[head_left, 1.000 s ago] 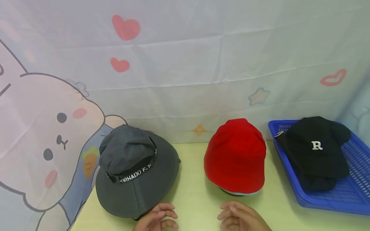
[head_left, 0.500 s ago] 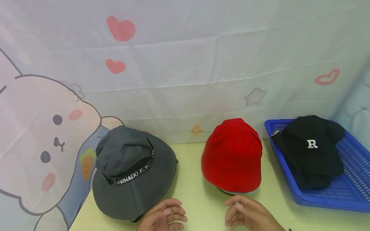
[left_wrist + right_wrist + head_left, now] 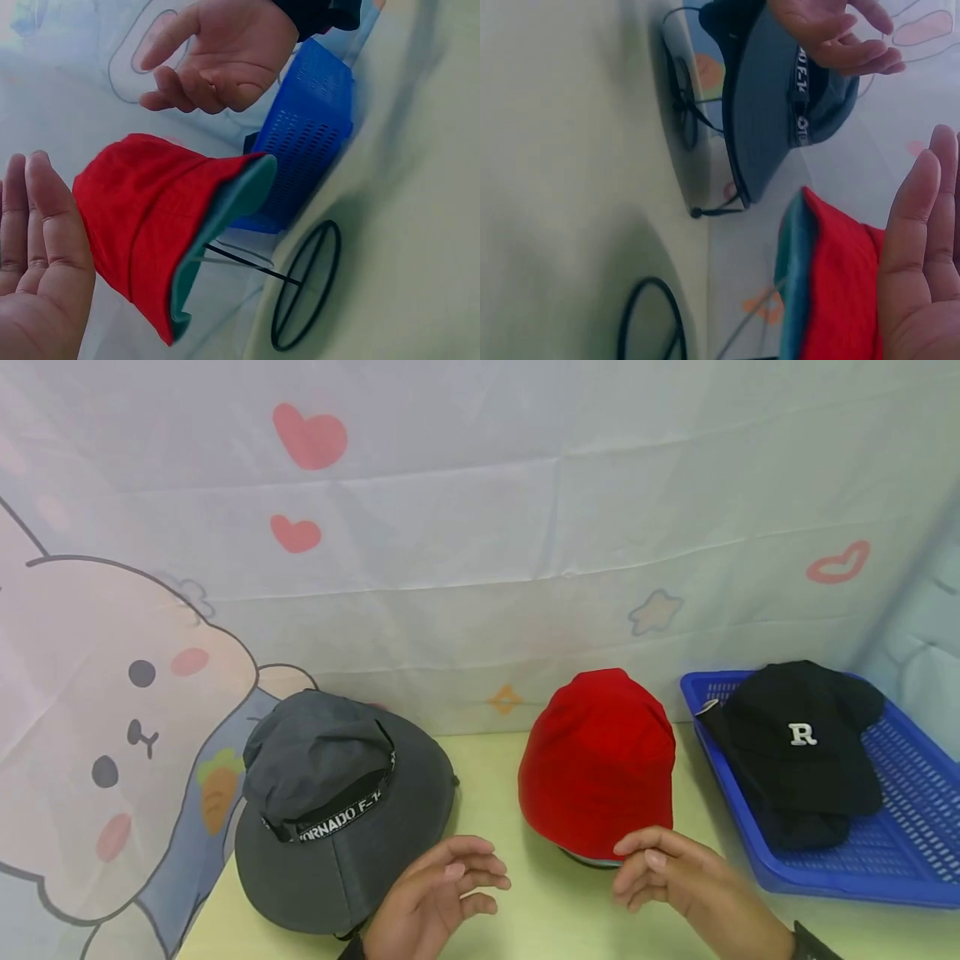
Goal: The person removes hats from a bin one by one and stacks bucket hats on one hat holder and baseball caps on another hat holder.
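Note:
A red bucket hat (image 3: 596,760) with a teal lining sits on a black wire stand (image 3: 304,292) at the middle of the pale green table (image 3: 525,902). A grey wide-brim hat (image 3: 337,802) with a lettered black band stands to its left. My left hand (image 3: 450,889) hovers between the two hats with relaxed fingers, palm turned right, holding nothing. My right hand (image 3: 660,868) hangs in front of the red hat's lower brim, fingers loosely bent and empty. In the left wrist view this right hand (image 3: 217,52) is apart from the red hat (image 3: 142,217).
A blue perforated basket (image 3: 900,860) at the right holds a black cap with a white R (image 3: 802,743) on top of another dark hat. A cartoon-print cloth backdrop (image 3: 450,568) closes off the back and left. The grey hat (image 3: 780,97) also rests on a wire stand (image 3: 682,105).
Both hands have risen from the table's near edge and moved forward towards the hats. The right hand now overlaps the red hat's brim in the head view.

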A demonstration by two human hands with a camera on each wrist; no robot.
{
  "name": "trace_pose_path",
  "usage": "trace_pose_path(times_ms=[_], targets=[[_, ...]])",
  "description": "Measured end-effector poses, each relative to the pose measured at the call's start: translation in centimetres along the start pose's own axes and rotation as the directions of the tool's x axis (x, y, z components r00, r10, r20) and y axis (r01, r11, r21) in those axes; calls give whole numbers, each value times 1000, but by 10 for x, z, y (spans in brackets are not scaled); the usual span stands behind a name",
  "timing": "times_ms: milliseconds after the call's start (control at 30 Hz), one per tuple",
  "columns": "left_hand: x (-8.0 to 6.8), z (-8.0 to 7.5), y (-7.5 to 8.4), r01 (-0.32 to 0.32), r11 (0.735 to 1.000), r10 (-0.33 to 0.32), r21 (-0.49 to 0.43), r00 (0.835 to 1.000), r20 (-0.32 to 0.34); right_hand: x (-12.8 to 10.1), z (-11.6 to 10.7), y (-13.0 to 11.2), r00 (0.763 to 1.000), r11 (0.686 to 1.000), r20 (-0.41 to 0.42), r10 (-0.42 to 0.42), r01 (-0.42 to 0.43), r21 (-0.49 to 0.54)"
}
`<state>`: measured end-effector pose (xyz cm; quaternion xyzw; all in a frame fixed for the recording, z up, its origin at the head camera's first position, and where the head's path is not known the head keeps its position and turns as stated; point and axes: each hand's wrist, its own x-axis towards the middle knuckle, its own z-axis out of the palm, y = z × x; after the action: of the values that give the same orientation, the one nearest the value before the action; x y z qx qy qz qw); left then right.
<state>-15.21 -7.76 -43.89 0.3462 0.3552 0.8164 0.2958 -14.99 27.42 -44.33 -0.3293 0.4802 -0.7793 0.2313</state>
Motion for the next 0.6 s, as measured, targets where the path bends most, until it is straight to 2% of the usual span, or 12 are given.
trace_pose_path(times_ms=[133, 300, 433, 600], targets=[[12, 5, 3, -47, 997, 47, 64, 999, -6, -1, -3, -13, 997, 995, -9, -70, 70, -74], [23, 8, 5, -68, 994, 71, 85, 997, -28, 2, -4, -28, 988, 973, -3, -156, 153, -171], [29, 5, 3, -68, 995, 71, 72, 997, -40, 2, -9, -40, 983, 954, -28, -179, 167, -251], [35, 0, -1, -93, 993, 95, 66, 995, -18, 2, -27, -57, 978, 940, -44, -203, 182, -288]])
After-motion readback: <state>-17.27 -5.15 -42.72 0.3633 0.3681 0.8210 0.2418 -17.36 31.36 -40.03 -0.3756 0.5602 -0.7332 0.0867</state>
